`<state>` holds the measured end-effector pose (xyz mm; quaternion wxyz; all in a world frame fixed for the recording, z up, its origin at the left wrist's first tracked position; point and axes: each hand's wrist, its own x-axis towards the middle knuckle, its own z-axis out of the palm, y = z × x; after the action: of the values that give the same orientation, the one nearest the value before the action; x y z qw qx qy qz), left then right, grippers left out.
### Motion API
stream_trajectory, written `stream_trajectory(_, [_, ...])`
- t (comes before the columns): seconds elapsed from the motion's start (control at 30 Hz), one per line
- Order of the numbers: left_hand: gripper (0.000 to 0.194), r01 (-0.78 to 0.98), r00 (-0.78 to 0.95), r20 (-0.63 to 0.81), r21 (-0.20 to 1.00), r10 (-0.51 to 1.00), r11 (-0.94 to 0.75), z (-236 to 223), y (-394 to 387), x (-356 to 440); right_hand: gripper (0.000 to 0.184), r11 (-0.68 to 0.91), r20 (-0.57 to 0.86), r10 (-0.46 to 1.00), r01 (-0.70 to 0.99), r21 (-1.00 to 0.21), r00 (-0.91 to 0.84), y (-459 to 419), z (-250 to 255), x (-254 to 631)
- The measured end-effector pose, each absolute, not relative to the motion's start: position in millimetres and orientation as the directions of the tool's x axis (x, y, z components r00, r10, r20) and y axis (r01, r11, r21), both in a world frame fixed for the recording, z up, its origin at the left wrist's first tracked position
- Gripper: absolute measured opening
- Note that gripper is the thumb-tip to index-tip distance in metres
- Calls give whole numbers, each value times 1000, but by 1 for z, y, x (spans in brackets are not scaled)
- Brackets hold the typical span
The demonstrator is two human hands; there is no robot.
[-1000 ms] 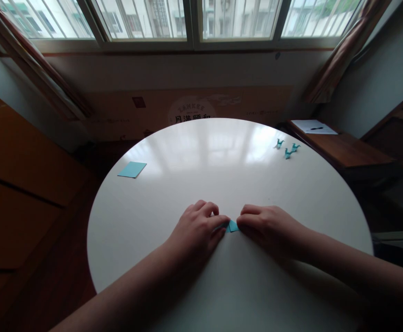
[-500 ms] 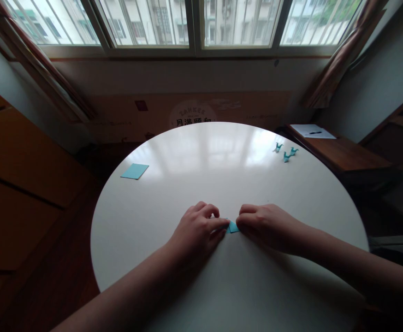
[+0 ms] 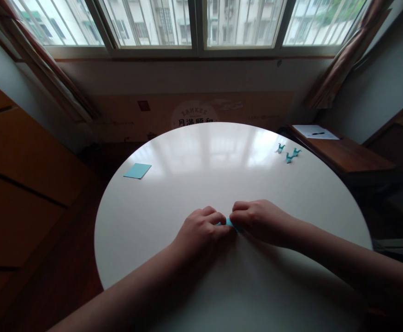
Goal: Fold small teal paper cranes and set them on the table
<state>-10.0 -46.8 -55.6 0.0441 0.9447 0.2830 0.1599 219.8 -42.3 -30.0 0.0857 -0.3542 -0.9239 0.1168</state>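
the left hand [image 3: 201, 228], curled, pinches one side of a small turquoise paper piece [image 3: 228, 222] near the middle of the white surface [image 3: 146, 207]; the right hand [image 3: 258, 219], bunched close beside it, pinches the other side. the piece seems only partly folded, its exact stage hidden by the hands. at far right, three origami birds [image 3: 289, 158] look finished; at far left, a flat turquoise square [image 3: 138, 170] appears unfolded.

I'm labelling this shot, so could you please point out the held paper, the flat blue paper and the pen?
Held paper [image 3: 228, 222]: head view, its small uncovered part.
Flat blue paper [image 3: 137, 170]: head view, middle of its top face.
Pen [image 3: 318, 133]: head view, middle of its barrel.
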Motion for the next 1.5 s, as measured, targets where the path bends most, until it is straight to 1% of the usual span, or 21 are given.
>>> stream_trajectory(0.13, [22, 521, 786, 285, 172, 548, -836, -57, -46, -10, 13, 708, 125, 687, 620, -339, -716, -38, -32, 211])
stream_trajectory(0.23, [21, 513, 772, 318, 198, 550, -835, -60, -46, -10, 12, 683, 168, 711, 615, -394, -683, -37, -38, 210])
stream_trajectory(0.33, [18, 511, 742, 353, 254, 570, -822, -59, -48, -9, 14, 638, 214, 757, 629, -445, -617, -34, -42, 217])
stream_trajectory(0.4, [16, 528, 705, 358, 313, 613, -790, -56, -51, -8, 18, 586, 258, 805, 650, -483, -534, -32, -42, 226])
stream_trajectory(0.5, [14, 601, 614, 328, 394, 718, -695, -50, -55, -7, 18, 530, 247, 844, 669, -521, -476, -34, -36, 236])
stream_trajectory(0.6, [19, 666, 552, 285, 415, 784, -620, -48, -56, -7, 16, 492, 185, 862, 688, -533, -473, -43, -33, 238])
stream_trajectory(0.77, [21, 704, 545, 220, 403, 809, -584, -46, -57, -5, 15, 463, 113, 874, 743, -484, -472, -59, -34, 225])
stream_trajectory(0.87, [28, 731, 544, 79, 444, 835, -518, -36, -53, -6, 9, 450, 99, 885, 783, -430, -455, -64, -32, 217])
stream_trajectory(0.93, [35, 741, 551, -21, 472, 834, -478, -24, -47, -9, 10, 449, 91, 887, 798, -402, -453, -67, -28, 213])
stream_trajectory(1.0, [37, 747, 570, -126, 491, 812, -448, -10, -37, -13, 11, 449, 78, 886, 807, -382, -456, -70, -25, 209])
stream_trajectory(1.07, [32, 756, 597, -249, 492, 763, -431, 4, -26, -15, 13, 441, 69, 891, 821, -363, -448, -74, -22, 206])
stream_trajectory(1.13, [25, 776, 602, -334, 461, 726, -431, 15, -17, -12, 15, 425, 62, 900, 838, -343, -432, -76, -21, 204])
stream_trajectory(1.23, [19, 804, 582, -358, 390, 731, -449, 20, -8, 3, 16, 400, 52, 913, 862, -310, -405, -74, -20, 201])
stream_trajectory(1.33, [20, 813, 572, -316, 341, 757, -472, 16, -1, 20, 16, 362, 54, 931, 892, -271, -362, -66, -20, 199])
stream_trajectory(1.43, [24, 817, 564, -272, 321, 779, -479, 10, 7, 28, 17, 325, 51, 945, 910, -258, -323, -55, -18, 200])
stream_trajectory(1.5, [22, 817, 562, -268, 326, 783, -475, 5, 16, 26, 16, 305, 43, 951, 912, -272, -305, -46, -15, 202])
